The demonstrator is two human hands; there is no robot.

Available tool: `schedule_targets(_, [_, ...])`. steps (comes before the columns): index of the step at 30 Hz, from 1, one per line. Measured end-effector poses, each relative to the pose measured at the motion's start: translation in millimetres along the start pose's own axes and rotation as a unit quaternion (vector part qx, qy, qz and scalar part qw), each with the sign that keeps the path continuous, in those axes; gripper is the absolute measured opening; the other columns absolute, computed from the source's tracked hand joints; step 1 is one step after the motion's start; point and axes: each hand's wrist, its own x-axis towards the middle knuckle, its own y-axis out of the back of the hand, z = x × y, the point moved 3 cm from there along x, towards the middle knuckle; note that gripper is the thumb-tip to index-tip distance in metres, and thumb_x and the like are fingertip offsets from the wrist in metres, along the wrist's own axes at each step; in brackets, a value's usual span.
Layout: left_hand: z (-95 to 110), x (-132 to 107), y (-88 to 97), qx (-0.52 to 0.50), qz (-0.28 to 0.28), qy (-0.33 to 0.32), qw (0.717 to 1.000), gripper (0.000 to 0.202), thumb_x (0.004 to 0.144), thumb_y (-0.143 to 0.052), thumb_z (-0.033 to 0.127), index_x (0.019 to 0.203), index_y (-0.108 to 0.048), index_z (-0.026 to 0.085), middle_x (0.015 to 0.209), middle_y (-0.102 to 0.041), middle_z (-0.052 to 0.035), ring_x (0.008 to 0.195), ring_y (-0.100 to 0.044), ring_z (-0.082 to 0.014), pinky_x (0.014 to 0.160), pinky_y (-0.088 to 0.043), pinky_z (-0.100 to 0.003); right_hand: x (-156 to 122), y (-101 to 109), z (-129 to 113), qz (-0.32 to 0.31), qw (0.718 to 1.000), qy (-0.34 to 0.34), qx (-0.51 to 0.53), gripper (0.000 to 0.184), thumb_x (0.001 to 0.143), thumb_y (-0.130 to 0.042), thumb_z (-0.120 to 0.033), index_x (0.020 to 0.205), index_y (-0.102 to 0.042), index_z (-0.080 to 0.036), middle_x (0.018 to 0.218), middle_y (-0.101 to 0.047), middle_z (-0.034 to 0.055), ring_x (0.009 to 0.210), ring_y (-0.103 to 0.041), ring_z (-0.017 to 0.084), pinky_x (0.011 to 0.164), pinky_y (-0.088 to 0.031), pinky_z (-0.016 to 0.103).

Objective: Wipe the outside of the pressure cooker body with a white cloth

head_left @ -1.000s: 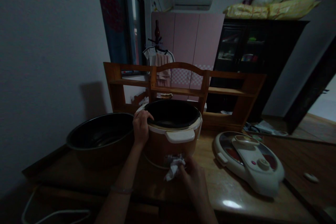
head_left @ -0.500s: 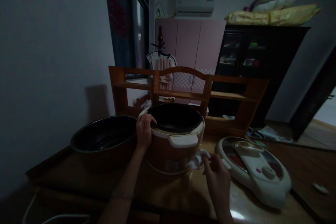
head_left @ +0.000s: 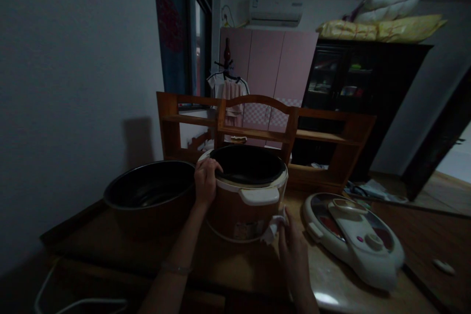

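On a dim room's wooden table (head_left: pixel 235 270), the round brown cooker (head_left: pixel 243 208) is being gripped at the rim by the left hand (head_left: pixel 205 182), a crumpled white cloth (head_left: pixel 273 226) being clutched against its side by the right hand (head_left: pixel 293 249).

The room is dim. A plain grey wall (head_left: pixel 73 83) fills the left side, and a dark window (head_left: pixel 184 34) stands past it. An air conditioner (head_left: pixel 277 9) hangs high on the far wall above a pink wardrobe (head_left: pixel 272 68). Beside the wardrobe is a dark glass-fronted cabinet (head_left: pixel 353 88) with bedding (head_left: pixel 386 19) piled on top. A wooden shelf rack (head_left: pixel 265 127) runs along the back of the wooden surface (head_left: pixel 239 265). Wooden floor (head_left: pixel 445 191) shows at the right.
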Motion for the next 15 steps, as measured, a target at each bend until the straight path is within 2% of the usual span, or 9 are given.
schedule_targets(3, [-0.2, 0.2, -0.3, -0.002, 0.001, 0.003, 1.000, 0.049, 0.100, -0.025, 0.035, 0.063, -0.056, 0.024, 0.079, -0.065, -0.0033, 0.091, -0.058, -0.0203, 0.098, -0.038, -0.036, -4.0, -14.1, -0.4, -0.021, 1.000, -0.008, 0.000, 0.051, 0.099, -0.032, -0.041, 0.140, -0.052, -0.016, 0.114, -0.073, 0.0159, 0.094, -0.072, 0.028, 0.071, -0.051, 0.032])
schedule_targets(7, [-0.3, 0.0, -0.2, -0.010, 0.008, 0.007, 1.000, 0.050, 0.100, -0.026, 0.037, 0.063, -0.056, 0.024, 0.077, -0.064, -0.0030, 0.090, -0.058, -0.0203, 0.097, -0.039, -0.035, 7.4, -12.7, 5.4, 0.005, 1.000, 0.010, -0.025, 0.047, 0.098, -0.036, -0.041, 0.126, -0.063, -0.014, 0.103, -0.076, 0.0152, 0.085, -0.074, 0.028, 0.066, -0.050, 0.031])
schedule_targets(11, [0.3, -0.3, 0.0, -0.015, 0.005, 0.005, 1.000, 0.051, 0.101, -0.025, 0.036, 0.063, -0.057, 0.024, 0.075, -0.064, -0.0024, 0.089, -0.057, -0.0199, 0.099, -0.038, -0.036, 35.6, -4.6, 11.2, 0.002, 0.998, 0.055, -0.028, 0.043, 0.097, -0.040, -0.038, 0.117, -0.068, -0.013, 0.093, -0.077, 0.0128, 0.077, -0.073, 0.025, 0.066, -0.050, 0.029])
schedule_targets(15, [-0.1, 0.0, 0.0, -0.012, 0.004, 0.006, 1.000, 0.053, 0.101, -0.024, 0.038, 0.062, -0.057, 0.025, 0.074, -0.064, -0.0021, 0.086, -0.058, -0.0196, 0.098, -0.039, -0.036, 77.5, 6.8, 12.8, 0.016, 0.996, 0.073, -0.047, 0.041, 0.093, -0.046, -0.039, 0.115, -0.071, -0.015, 0.092, -0.077, 0.0142, 0.077, -0.072, 0.027, 0.068, -0.050, 0.031])
